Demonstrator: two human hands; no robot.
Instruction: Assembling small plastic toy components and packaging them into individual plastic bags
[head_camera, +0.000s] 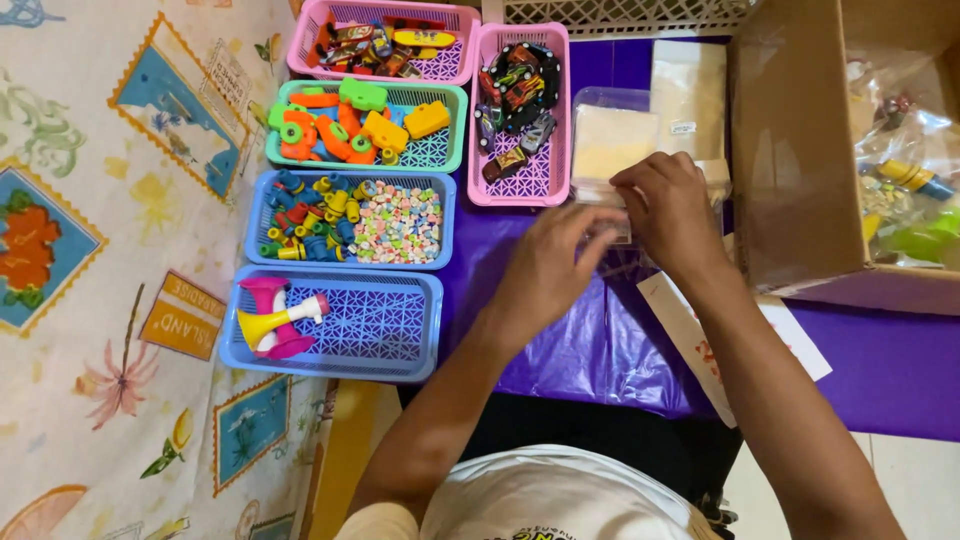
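Hands meet on a small clear bag (612, 222) at twelve o'clock over purple sheet (600, 340).
Left hand (548, 268) and right hand (672, 208) both pinch it; keeping its mouth taut, grips near the edges, looks wisest.

White short-sleeved shirt with a dark print; forearms bare.
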